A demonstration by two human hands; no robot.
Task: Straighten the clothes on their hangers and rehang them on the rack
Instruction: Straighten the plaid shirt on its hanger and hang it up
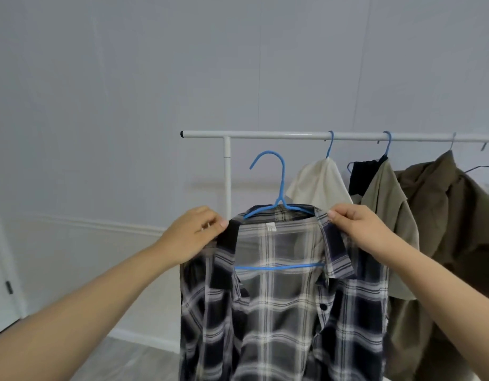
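A dark blue and white plaid shirt point(281, 306) hangs on a blue hanger point(279, 185) in front of me, below and in front of the white rack bar point(265, 135). The hanger's hook is free in the air, off the bar. My left hand point(192, 233) pinches the shirt's left shoulder by the collar. My right hand point(357, 225) pinches the right side of the collar. The shirt's front is open and the hanger's lower bar shows through it.
On the rack to the right hang a cream garment point(320, 182) on a blue hanger, a khaki shirt point(389, 213) over a black piece, and an olive jacket point(452, 215). The rack's white post point(227, 174) stands behind my left hand. A pale wall lies behind.
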